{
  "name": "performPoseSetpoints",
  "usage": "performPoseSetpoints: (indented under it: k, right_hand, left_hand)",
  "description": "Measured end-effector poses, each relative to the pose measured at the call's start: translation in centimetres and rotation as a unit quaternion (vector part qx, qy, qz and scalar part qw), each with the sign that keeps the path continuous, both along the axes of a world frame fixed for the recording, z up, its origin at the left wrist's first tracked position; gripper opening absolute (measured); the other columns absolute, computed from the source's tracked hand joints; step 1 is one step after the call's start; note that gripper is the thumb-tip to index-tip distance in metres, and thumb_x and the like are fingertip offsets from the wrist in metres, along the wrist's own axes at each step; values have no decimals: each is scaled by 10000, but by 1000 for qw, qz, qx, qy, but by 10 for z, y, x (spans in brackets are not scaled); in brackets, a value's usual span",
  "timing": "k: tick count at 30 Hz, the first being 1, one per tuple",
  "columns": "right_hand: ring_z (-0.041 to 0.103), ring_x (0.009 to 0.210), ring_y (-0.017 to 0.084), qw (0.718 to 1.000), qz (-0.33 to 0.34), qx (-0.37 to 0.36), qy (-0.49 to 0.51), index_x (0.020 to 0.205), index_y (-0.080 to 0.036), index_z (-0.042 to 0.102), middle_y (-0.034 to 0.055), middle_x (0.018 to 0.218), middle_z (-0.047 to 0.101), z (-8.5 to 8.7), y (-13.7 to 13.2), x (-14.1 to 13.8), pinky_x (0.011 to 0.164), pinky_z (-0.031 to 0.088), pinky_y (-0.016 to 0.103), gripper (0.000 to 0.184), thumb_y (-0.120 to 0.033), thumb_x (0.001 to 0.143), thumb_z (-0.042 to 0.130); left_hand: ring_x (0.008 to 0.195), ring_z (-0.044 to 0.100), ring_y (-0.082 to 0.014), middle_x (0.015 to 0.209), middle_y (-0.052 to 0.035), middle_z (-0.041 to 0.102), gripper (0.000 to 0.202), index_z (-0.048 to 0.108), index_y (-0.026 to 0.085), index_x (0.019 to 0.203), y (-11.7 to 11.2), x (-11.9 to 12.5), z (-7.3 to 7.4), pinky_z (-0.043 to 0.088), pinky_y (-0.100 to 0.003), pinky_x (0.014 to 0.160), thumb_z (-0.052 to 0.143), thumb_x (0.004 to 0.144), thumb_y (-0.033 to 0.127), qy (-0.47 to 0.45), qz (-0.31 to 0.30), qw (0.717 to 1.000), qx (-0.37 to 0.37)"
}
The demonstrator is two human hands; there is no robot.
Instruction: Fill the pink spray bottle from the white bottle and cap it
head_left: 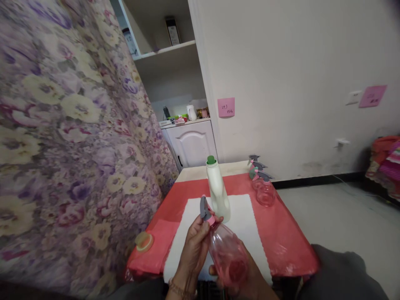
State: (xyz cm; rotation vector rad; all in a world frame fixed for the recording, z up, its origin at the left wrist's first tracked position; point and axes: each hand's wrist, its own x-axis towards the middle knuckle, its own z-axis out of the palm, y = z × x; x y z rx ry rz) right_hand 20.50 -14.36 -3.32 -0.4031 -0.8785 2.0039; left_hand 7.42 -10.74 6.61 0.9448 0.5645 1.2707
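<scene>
A clear pink spray bottle [227, 254] with a grey and pink trigger head is tilted between my two hands, its head toward the upper left. My left hand [195, 246] has its fingers closed around the pink collar under the trigger. Lower down, my right hand [250, 271] wraps round the bottle's body, and some of its fingers are hidden behind it. Just beyond stands a pale green-white bottle [218, 189] with a green piece in its open neck. Both are over a white cloth [246, 208].
Several spray bottles [265, 193] with grey triggers stand along the table's right edge. A roll of tape [144, 241] lies at the left on the red table cover [281, 241]. A floral curtain [78, 146] hangs close on the left, and a wall rises behind.
</scene>
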Motion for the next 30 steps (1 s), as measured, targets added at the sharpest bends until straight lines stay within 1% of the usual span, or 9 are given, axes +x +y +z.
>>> performPoseSetpoints:
  k: [2,4,7,10,13,16,20,26,30]
  right_hand:
    - [695,621,159,991,59,-89,82,1032,-210,691,72,913,763,4,-1,-3,413,415,190,712,-793,803,351]
    - [684,617,156,984,25,-113,134,1013,-195,694,75,852,758,14,-3,-7,437,417,194,694,-770,829,352]
    - [681,621,158,978,13,-114,172,1077,-172,686,94,864,759,29,-7,-9,450,419,203,743,-766,855,297]
    - [706,771,187,978,-7,-103,182,1170,-156,650,105,1004,752,33,-9,-6,599,504,270,798,-775,861,251]
    - [691,941,233,986,-15,-76,151,1184,-213,631,80,1138,726,24,-7,0,719,505,336,681,-754,827,421]
    - [696,938,227,988,2,-73,134,1166,-230,634,69,1186,712,15,-5,1,715,488,314,621,-691,750,609]
    - [719,867,211,979,-8,-111,173,1135,-212,645,63,1068,752,12,-4,-4,680,520,292,552,-620,763,657]
    - [702,650,177,968,-126,-181,116,1107,-145,653,68,854,769,13,-2,-6,475,537,248,543,-606,822,609]
    - [684,545,170,970,-63,-202,121,1075,-82,661,130,768,760,16,1,-5,396,440,182,711,-723,823,481]
  left_hand:
    - [927,671,-181,949,-55,717,241,700,169,1009,1,0,-2,442,-368,1018,728,787,258,-9,16,1000,-3]
    - [913,676,-170,961,-47,716,252,701,174,1004,2,-1,-5,475,-337,974,748,770,255,-19,41,999,-11]
    - [893,682,-157,951,-31,715,243,707,180,968,4,-5,-10,503,-304,928,772,746,251,-30,69,997,-20]
    - [899,680,-157,962,-27,713,254,706,187,979,8,-8,-15,507,-321,943,772,746,262,-50,99,994,-16]
    - [918,679,-166,981,-27,709,306,697,190,1028,10,-11,-19,495,-342,974,776,741,262,-60,122,991,-9]
    - [937,680,-168,996,-26,707,328,692,190,1044,10,-10,-20,492,-323,968,780,736,259,-59,134,989,-13]
    - [942,678,-169,987,-34,715,331,690,181,1053,7,-7,-15,471,-344,1001,772,746,274,-59,135,989,-3]
    - [1058,654,-196,1056,-51,726,335,673,186,1110,3,-2,-14,346,-409,1121,733,789,261,-63,117,991,4]
    - [1051,657,-187,1057,-58,739,285,673,188,1107,2,-1,-18,365,-379,1090,687,830,253,-47,83,995,8]
